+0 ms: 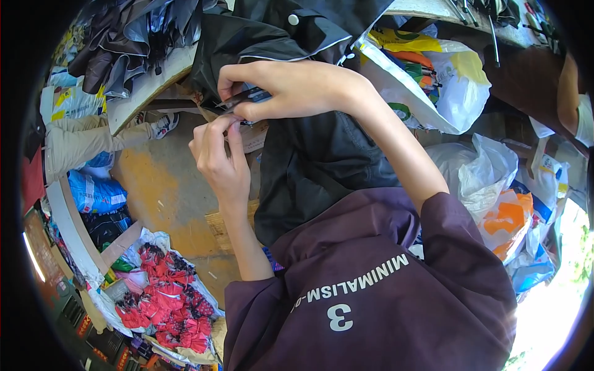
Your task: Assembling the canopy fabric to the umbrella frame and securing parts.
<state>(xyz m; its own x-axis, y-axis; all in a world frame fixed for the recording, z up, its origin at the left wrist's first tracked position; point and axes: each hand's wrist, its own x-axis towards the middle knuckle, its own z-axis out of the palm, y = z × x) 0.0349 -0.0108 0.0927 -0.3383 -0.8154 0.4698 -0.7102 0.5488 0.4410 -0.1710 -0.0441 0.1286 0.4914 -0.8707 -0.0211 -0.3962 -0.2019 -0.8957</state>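
My right hand (297, 89) reaches across in front of me, its fingers curled round a slim black tool (250, 96) whose narrow end points toward my left hand. The fingers hide much of the tool, so its exact kind does not show. My left hand (216, 151) is just below, thumb and fingertips pinched together at the tool's narrow end. Whatever that pinch holds is too small to make out. Black fabric (247, 40) with a thin white edge and a white round button (293, 20) drapes over the table just beyond both hands.
Dark folded umbrellas (136, 37) lie on the table (154, 77) at far left. A person's beige trouser leg (80, 139) is beside it. Plastic bags (458, 80) crowd the right side. A sack of red fabric (167, 297) stands at lower left; metal rods (494, 43) hang at far right.
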